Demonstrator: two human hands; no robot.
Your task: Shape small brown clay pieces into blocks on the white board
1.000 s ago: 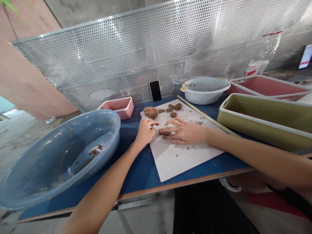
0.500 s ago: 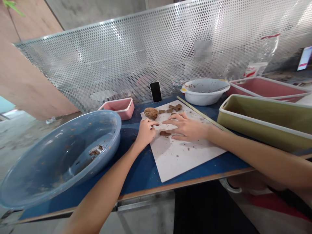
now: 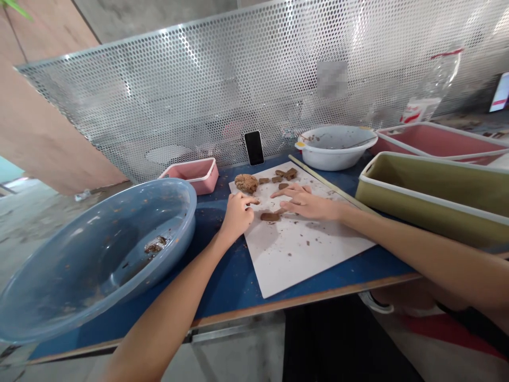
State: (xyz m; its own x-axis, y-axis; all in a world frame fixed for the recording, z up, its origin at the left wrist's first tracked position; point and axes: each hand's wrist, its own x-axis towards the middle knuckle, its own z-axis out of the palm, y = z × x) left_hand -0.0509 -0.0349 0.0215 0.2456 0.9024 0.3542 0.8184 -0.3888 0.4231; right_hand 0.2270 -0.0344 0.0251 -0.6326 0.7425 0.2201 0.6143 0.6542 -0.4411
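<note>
My left hand [image 3: 237, 215] rests at the left edge of a white board [image 3: 286, 270], its index finger reaching out and its thumb apart below. A dark bit shows at that fingertip; I cannot make out what it is. My right hand [image 3: 304, 203] is open, fingers spread low over the board. Between the hands lies a flat brown clay-like piece [image 3: 270, 217], just left of the right fingers. Behind them sits a rough brown lump [image 3: 246, 183]. More small brown pieces [image 3: 287, 174] lie at the board's far end, one partly behind my right hand.
A large blue basin [image 3: 189, 209] with brown residue stands left. Behind are a small pink tub [image 3: 205, 178], an upright phone [image 3: 254, 148] and a white basin [image 3: 332, 157]. A thin stick [image 3: 330, 184] lies along the board. Right are a green trough [image 3: 425, 204] and a pink tray [image 3: 437, 140].
My right hand has drawn back a little to the right, uncovering more of the flat brown piece and another piece behind. My left hand stays nearly still.
</note>
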